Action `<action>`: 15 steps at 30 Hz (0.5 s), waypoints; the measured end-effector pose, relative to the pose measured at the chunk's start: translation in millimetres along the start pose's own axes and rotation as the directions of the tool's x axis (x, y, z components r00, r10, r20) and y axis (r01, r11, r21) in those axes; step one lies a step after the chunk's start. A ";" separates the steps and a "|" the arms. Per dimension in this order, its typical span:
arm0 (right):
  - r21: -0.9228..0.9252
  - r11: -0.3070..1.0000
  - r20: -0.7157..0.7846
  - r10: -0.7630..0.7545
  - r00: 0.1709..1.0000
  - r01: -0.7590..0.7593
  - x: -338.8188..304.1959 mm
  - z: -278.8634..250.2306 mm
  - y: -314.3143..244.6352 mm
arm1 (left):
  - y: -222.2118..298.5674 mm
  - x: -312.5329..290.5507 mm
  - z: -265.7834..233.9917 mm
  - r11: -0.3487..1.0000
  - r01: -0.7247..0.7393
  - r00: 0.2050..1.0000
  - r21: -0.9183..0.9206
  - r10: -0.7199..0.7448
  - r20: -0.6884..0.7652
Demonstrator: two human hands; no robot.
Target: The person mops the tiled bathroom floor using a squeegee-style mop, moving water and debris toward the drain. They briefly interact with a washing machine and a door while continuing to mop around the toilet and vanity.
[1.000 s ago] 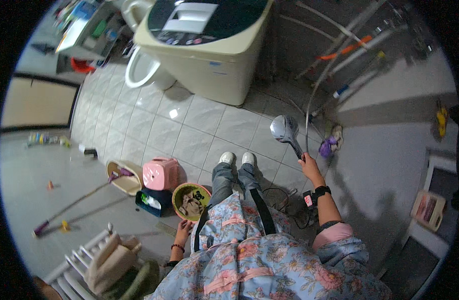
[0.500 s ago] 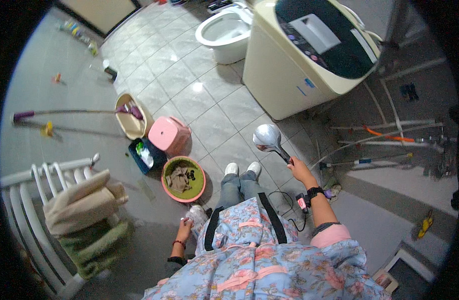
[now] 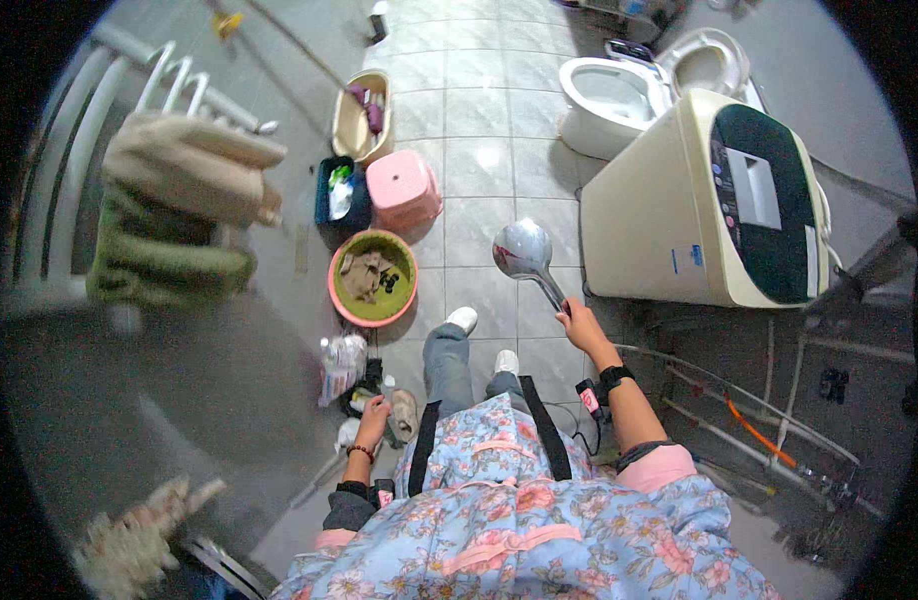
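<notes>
My right hand is closed round the handle of a shiny metal ladle. Its wide round bowl points ahead over the floor tiles. My left hand hangs low at my left side with its fingers curled, and nothing shows in it. Under and beside that hand are a pair of shoes and a clear plastic bag. Ahead of it on the floor stands a pink-rimmed basin, green inside, with a wet-looking beige cloth and a small dark item in it.
Beyond the basin stand a pink stool, a dark bin and a beige bucket. A washing machine and a toilet are on the right. Towels hang on a left rack; pipes and hoses run at lower right.
My view has turned left, so the washing machine and toilet sit farther right. My left foot has stepped ahead. The ladle stays in my right hand.
</notes>
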State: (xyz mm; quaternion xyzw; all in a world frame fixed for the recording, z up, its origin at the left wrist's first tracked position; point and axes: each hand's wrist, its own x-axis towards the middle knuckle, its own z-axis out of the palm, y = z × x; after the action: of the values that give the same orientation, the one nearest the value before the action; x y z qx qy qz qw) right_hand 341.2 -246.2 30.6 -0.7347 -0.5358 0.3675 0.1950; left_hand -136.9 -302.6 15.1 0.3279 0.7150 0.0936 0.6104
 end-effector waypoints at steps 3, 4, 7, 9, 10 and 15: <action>-0.029 0.994 0.093 -0.101 0.990 0.104 3.6 8.9 -3.3 | -26.2 -35.3 21.8 0.993 -0.075 0.996 -0.089 0.072 -0.046; -0.040 0.991 0.137 -0.119 0.983 0.125 4.7 12.0 -4.9 | -33.3 -49.2 23.9 0.999 0.001 0.999 -0.040 -0.003 -0.051; -0.054 0.990 0.261 -0.115 0.959 0.133 2.6 23.4 -8.7 | -53.4 -80.7 33.0 0.987 0.061 0.991 -0.150 -0.078 -0.105; -0.065 0.987 0.319 -0.117 0.940 0.145 -3.3 33.1 -9.5 | -71.0 -100.9 35.7 0.982 0.048 0.988 -0.183 -0.074 -0.137; -0.073 0.983 0.336 -0.133 0.933 0.166 -6.2 37.6 -9.1 | -80.0 -109.6 36.6 0.982 0.059 0.986 -0.180 -0.086 -0.142; -0.108 0.980 0.361 -0.118 0.925 0.167 -11.5 57.4 -10.5 | -130.2 -137.8 46.4 0.944 0.143 0.968 -0.297 -0.196 -0.155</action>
State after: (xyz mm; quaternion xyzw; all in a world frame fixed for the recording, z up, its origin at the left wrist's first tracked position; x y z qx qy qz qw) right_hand 289.7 -259.4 4.1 -0.6274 -0.6382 0.4404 0.0712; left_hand -134.3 -495.3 46.4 0.1641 0.7725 0.1718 0.5889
